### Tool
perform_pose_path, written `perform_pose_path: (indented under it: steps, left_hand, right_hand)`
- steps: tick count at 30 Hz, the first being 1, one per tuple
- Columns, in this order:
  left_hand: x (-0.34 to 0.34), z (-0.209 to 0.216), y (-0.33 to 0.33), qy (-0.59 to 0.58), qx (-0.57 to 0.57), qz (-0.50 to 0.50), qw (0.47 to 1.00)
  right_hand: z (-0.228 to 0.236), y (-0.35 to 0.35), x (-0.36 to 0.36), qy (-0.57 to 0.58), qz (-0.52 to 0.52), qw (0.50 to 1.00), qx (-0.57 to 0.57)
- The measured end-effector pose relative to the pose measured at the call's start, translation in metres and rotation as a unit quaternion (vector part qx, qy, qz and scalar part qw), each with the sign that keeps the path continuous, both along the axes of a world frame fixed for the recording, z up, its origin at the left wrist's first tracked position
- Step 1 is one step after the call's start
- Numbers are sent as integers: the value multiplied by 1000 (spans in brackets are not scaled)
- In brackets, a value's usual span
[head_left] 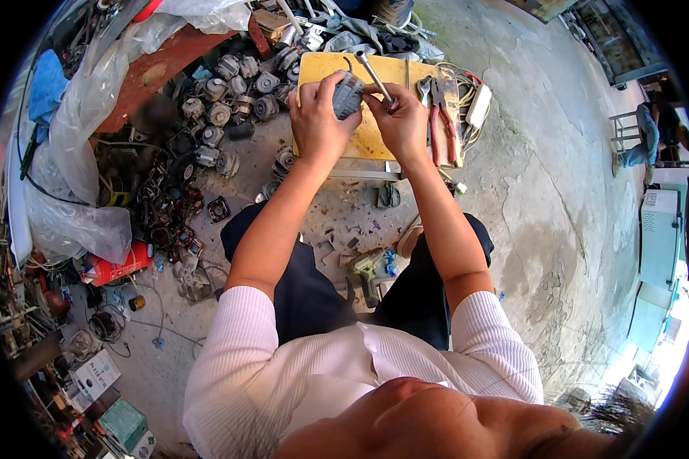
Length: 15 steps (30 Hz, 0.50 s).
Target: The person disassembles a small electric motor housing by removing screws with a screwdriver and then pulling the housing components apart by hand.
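Observation:
My left hand is closed around a grey ribbed metal part, which looks like a small motor housing, above a yellow board. Close beside it, my right hand grips a socket wrench with a long metal shaft tilted up and to the left. The right fingertips are next to the grey part; whether they touch it I cannot tell. Pliers with red handles lie on the board's right side, beside another slim tool with a bright metal head.
Several similar motors are heaped left of the board, with dark coil parts nearer me. A power strip with cable lies at the board's right edge. Between my feet rests a green cordless drill. A red cylinder lies at left.

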<state>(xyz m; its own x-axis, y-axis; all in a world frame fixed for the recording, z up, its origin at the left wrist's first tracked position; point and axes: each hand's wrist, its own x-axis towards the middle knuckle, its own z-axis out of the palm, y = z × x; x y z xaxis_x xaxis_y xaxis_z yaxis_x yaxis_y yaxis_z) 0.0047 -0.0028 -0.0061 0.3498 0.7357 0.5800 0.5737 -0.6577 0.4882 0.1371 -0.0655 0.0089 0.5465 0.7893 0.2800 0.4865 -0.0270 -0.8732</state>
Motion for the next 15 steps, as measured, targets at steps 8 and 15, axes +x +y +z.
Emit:
perform_pose_path:
  steps: [8, 15]
  left_hand:
    - [0, 0, 1, -12, 9, -1, 1000]
    - [1, 0, 0, -13, 6, 3, 1000]
  right_hand:
    - [-9, 2, 5, -12, -9, 1000, -4]
    - [1, -2, 11, 18, -5, 999, -34]
